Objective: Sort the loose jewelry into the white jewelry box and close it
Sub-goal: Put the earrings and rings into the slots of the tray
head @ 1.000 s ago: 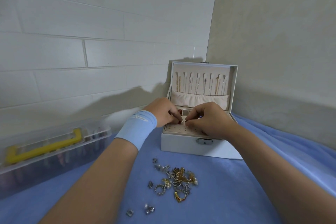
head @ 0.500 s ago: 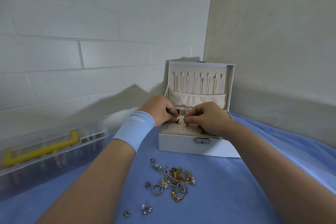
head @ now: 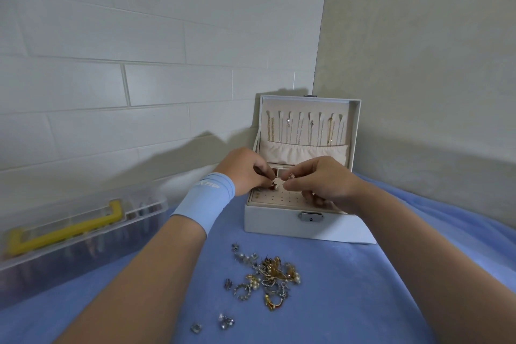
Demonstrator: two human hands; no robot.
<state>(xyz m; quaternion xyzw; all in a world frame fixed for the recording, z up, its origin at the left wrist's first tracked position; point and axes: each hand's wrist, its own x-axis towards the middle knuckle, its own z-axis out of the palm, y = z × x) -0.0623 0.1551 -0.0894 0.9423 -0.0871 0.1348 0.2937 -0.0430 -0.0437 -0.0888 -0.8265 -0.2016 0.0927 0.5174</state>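
- most of the sorting looks left to do: a tangled pile of loose jewelry (head: 268, 279), gold and silver pieces with a few pearls, lies on the blue cloth (head: 349, 301) just in front of the white jewelry box (head: 279, 222), and two small silver pieces (head: 226, 321) lie apart from it, nearer the person.
- some storing seems done: necklaces (head: 304, 131) hang in a row inside the upright lid (head: 355, 112), and a pearl stud (head: 275, 187) sits in the perforated earring panel (head: 282, 199), most of whose holes are bare.
- both hands are over the back of that panel. the right hand (head: 326, 183) has its thumb and forefinger closed on a small glinting piece (head: 291, 176), held just above the holes.
- the left hand (head: 241, 169), with a light blue wrist sleeve (head: 203, 198) behind it, has its fingers curled with the tips down beside the pearl stud; i cannot tell whether they pinch anything.
- by my reading the step in hand is seating one earring, an early point in the job.
- the box stands open, its latch (head: 310, 216) undone, so closing is not yet done.
- a clear plastic organizer with a yellow handle (head: 83, 232) sits well off to the left, untouched.
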